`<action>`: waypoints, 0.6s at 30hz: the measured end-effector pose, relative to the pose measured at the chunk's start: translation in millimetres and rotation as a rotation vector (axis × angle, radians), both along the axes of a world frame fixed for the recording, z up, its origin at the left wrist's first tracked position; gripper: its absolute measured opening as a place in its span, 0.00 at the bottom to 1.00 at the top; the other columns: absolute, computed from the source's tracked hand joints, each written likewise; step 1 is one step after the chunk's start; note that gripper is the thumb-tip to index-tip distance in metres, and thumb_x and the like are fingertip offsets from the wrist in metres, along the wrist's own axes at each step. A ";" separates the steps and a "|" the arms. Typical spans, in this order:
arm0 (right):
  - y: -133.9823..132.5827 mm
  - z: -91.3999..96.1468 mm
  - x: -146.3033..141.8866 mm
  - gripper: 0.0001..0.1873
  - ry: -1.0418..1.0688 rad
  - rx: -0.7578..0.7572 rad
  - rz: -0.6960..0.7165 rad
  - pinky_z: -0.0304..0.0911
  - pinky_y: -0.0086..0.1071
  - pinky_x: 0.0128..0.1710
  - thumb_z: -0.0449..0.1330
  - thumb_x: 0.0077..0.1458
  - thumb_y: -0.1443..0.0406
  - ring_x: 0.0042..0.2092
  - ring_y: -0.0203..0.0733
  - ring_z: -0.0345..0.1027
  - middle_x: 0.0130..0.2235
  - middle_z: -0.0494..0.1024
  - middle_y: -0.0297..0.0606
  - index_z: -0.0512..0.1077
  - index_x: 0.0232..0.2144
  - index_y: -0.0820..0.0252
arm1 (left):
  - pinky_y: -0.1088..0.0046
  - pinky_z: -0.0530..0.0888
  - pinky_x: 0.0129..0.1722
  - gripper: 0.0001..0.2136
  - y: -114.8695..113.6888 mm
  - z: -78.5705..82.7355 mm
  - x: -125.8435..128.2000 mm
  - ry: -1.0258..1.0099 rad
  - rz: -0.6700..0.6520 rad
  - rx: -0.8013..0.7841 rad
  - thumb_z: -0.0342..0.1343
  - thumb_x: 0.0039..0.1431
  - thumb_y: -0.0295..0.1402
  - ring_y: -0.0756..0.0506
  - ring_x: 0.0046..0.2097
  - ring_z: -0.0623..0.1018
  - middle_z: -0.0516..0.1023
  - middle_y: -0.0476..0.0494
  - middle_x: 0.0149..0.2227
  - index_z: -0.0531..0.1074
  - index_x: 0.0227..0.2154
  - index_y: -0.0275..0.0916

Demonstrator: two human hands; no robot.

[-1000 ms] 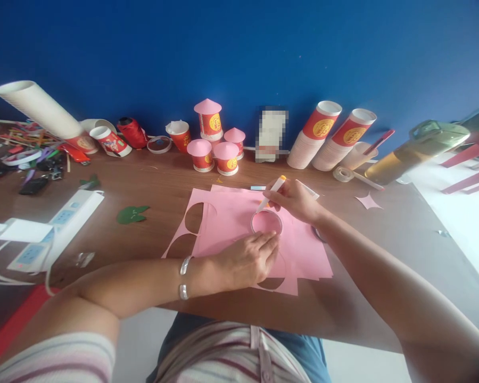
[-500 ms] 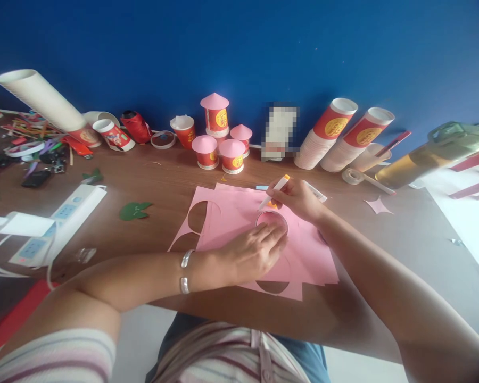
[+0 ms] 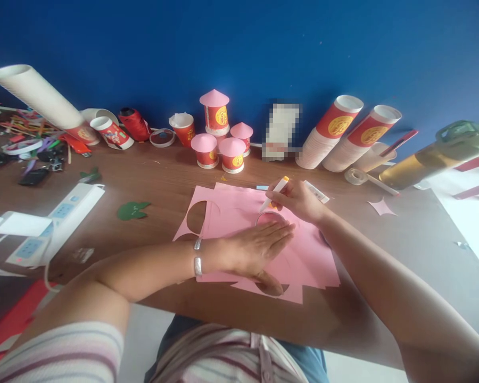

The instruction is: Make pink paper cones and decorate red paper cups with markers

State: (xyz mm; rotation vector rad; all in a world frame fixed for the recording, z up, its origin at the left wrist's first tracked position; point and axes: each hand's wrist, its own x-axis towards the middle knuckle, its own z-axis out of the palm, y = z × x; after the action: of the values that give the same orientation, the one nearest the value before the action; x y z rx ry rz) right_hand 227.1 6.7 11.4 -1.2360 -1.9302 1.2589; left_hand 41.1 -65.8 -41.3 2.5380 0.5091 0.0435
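Observation:
Pink paper sheets (image 3: pixel 231 213) lie overlapping on the brown table, some with round cut-outs. A thin ring-shaped rim (image 3: pixel 270 215) rests on the top sheet, its near side covered by my left hand (image 3: pixel 259 247). That hand lies flat with its fingers stretched over the ring and its thumb out toward me. My right hand (image 3: pixel 299 199) pinches a white marker (image 3: pixel 277 192) with an orange end. The marker slants down to the left, its tip at the paper by the ring's far left edge.
Pink-roofed paper cups (image 3: pixel 232 154) stand at the back. Stacked red cups (image 3: pixel 340 125), a tape roll (image 3: pixel 355 175) and a bottle of amber liquid (image 3: pixel 419 159) are to their right. Leftward lie a power strip (image 3: pixel 59 218), a green paper piece (image 3: pixel 132 210) and a thread spool (image 3: pixel 134 125).
My left hand has slid right and toward me, its thumb now spread out. My right hand keeps the marker near the ring, almost unmoved. The view has shifted slightly.

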 end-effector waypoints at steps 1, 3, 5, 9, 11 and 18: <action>1.2 -0.6 -0.7 0.22 -0.016 -0.002 0.017 0.61 0.32 0.28 0.64 0.58 0.47 0.27 0.37 0.68 0.24 0.75 0.36 0.73 0.28 0.60 | 0.52 0.48 0.77 0.56 0.1 0.7 -0.3 -0.003 -0.003 -0.015 0.58 0.61 0.59 0.32 0.78 0.41 0.37 0.24 0.77 0.38 0.75 0.23; 3.8 -1.0 -3.2 0.23 -0.053 0.000 0.055 0.60 0.32 0.27 0.63 0.58 0.46 0.27 0.37 0.67 0.24 0.75 0.36 0.72 0.28 0.60 | 0.51 0.45 0.77 0.56 0.2 1.2 -0.7 -0.010 -0.013 -0.028 0.58 0.61 0.59 0.31 0.78 0.38 0.35 0.23 0.77 0.37 0.75 0.22; 6.4 -0.2 -7.1 0.23 -0.084 0.006 0.108 0.60 0.32 0.28 0.63 0.59 0.46 0.26 0.37 0.67 0.24 0.75 0.35 0.71 0.27 0.59 | 0.51 0.44 0.77 0.57 0.3 0.2 -0.7 -0.013 -0.018 -0.036 0.57 0.61 0.60 0.31 0.78 0.37 0.33 0.24 0.77 0.35 0.75 0.22; 12.3 3.0 -16.0 0.22 -0.121 0.015 0.235 0.61 0.32 0.29 0.61 0.59 0.48 0.27 0.36 0.66 0.24 0.75 0.34 0.69 0.25 0.58 | 0.54 0.43 0.77 0.58 0.4 -2.8 0.1 -0.011 -0.012 -0.036 0.58 0.61 0.60 0.33 0.79 0.38 0.33 0.26 0.78 0.34 0.75 0.24; 15.4 3.8 -19.7 0.20 -0.144 0.023 0.272 0.61 0.31 0.29 0.60 0.60 0.50 0.26 0.35 0.66 0.24 0.74 0.33 0.69 0.25 0.58 | 0.54 0.43 0.77 0.58 0.4 -3.3 0.8 -0.020 -0.015 -0.027 0.59 0.60 0.60 0.33 0.79 0.39 0.34 0.24 0.78 0.35 0.75 0.23; 23.0 -1.5 -30.7 0.14 -0.242 -0.006 0.363 0.61 0.31 0.30 0.59 0.61 0.57 0.26 0.35 0.67 0.24 0.74 0.32 0.70 0.26 0.58 | 0.55 0.45 0.78 0.58 0.3 0.3 2.2 -0.010 -0.015 -0.012 0.60 0.60 0.58 0.33 0.78 0.38 0.35 0.22 0.77 0.36 0.74 0.19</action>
State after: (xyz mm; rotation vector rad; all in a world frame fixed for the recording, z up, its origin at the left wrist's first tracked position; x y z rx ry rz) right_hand 196.4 29.8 9.9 -1.1163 -2.4112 1.3374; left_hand 43.3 -65.4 -41.1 2.5280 0.4852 0.0470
